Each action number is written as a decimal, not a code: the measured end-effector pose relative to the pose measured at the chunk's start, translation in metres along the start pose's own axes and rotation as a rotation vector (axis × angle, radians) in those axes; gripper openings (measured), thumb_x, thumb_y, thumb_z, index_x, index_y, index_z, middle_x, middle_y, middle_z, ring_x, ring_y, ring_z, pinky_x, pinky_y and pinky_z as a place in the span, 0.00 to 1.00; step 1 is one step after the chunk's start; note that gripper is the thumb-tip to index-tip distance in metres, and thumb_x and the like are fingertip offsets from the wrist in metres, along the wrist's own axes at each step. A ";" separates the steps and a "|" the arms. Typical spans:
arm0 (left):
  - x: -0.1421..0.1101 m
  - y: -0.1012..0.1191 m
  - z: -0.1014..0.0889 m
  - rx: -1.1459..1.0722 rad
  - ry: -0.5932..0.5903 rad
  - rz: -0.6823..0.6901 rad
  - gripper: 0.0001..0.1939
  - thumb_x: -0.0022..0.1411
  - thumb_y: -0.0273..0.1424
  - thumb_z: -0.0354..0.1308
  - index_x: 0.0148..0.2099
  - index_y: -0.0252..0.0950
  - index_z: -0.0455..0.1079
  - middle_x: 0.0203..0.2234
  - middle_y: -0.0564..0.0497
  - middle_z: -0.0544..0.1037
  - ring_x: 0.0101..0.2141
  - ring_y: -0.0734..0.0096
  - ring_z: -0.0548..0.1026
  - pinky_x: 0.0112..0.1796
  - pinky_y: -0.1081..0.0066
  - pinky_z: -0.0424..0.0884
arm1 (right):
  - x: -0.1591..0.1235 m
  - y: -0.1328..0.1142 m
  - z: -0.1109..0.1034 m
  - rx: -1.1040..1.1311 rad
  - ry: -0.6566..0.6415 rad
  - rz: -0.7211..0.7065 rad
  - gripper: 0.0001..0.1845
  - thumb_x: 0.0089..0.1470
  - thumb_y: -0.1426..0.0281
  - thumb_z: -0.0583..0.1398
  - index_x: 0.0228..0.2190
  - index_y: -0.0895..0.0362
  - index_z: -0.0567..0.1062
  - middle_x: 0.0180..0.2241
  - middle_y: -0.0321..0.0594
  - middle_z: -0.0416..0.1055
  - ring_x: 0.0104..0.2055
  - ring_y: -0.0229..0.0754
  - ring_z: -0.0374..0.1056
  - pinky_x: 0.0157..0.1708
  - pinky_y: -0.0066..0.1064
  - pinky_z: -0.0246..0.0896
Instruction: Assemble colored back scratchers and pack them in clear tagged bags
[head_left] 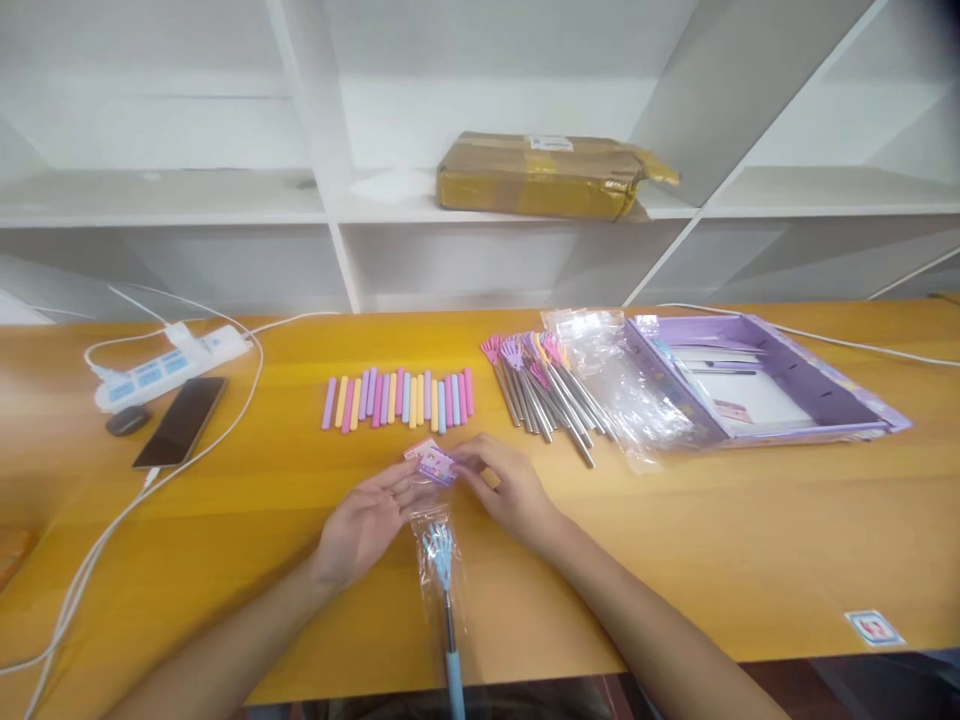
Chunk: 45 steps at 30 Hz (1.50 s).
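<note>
In front of me, a light blue back scratcher (441,555) with a metal stem and a blue handle lies inside a clear plastic bag (422,560). A small purple printed card (437,466) is at the bag's top end, with a pinkish card edge (420,450) showing behind it. My left hand (367,525) is palm up, its fingers under the card and bag top. My right hand (506,490) pinches the card's right edge. Beyond my hands lies a row of pink, purple, yellow and blue handle tubes (397,398). Several back scratchers (540,390) are piled to the right.
Clear plastic bags (630,400) lie against a purple open box (810,390) with cards inside. At left are a power strip (172,365), a phone (180,422), a small black object (127,420) and white cables. A taped carton (536,178) sits on the shelf; a sticker (874,628) is front right.
</note>
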<state>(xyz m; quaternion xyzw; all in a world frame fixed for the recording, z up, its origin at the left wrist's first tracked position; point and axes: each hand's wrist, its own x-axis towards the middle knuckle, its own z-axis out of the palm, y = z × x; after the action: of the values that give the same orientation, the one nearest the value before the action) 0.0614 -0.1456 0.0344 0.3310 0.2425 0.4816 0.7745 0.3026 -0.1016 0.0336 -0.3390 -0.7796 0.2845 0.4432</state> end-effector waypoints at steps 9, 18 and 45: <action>-0.001 0.002 0.006 -0.010 -0.107 -0.091 0.32 0.70 0.37 0.51 0.73 0.37 0.68 0.74 0.39 0.65 0.72 0.43 0.64 0.69 0.41 0.61 | -0.002 -0.013 -0.001 0.000 -0.084 0.015 0.14 0.71 0.74 0.58 0.50 0.49 0.82 0.41 0.42 0.69 0.44 0.45 0.71 0.43 0.38 0.73; -0.003 0.003 0.007 -0.002 -0.151 -0.099 0.33 0.72 0.40 0.52 0.76 0.43 0.64 0.79 0.44 0.55 0.74 0.41 0.59 0.67 0.42 0.64 | -0.004 -0.013 0.003 0.066 0.021 0.213 0.24 0.68 0.69 0.63 0.63 0.51 0.68 0.44 0.43 0.74 0.39 0.43 0.73 0.37 0.36 0.73; -0.003 -0.017 -0.004 0.435 0.154 -0.121 0.22 0.67 0.47 0.70 0.53 0.35 0.82 0.49 0.40 0.85 0.47 0.56 0.85 0.51 0.58 0.84 | -0.006 -0.018 0.020 0.298 -0.122 0.153 0.12 0.67 0.67 0.65 0.38 0.51 0.65 0.40 0.37 0.70 0.39 0.40 0.70 0.39 0.33 0.70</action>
<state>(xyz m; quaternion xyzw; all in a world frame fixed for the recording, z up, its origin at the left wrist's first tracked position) 0.0669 -0.1529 0.0189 0.4370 0.4183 0.3945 0.6917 0.2824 -0.1202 0.0352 -0.3101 -0.7259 0.4499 0.4176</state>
